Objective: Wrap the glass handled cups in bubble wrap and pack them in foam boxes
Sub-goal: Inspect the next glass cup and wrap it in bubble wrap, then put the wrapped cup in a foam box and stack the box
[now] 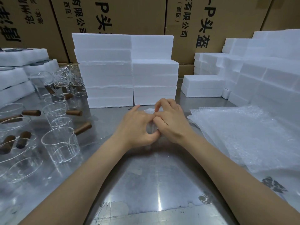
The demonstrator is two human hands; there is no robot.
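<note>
My left hand (pixel 138 127) and my right hand (pixel 170 120) meet at the middle of the steel table, fingers curled round a small bubble-wrapped bundle (pixel 151 127) that shows only between them; what is inside the wrap is hidden. Several bare glass cups with brown wooden handles (pixel 60 143) stand at the left. A pile of bubble wrap sheets (pixel 243 132) lies at the right. Closed white foam boxes (pixel 128 70) are stacked right behind my hands.
More foam boxes (pixel 259 75) pile up at the back right, one low pair (pixel 203 86) nearer. Foam trays (pixel 14 75) sit at the far left. Cardboard cartons (pixel 113 17) form a wall behind. The steel table (pixel 154 184) stretches toward me.
</note>
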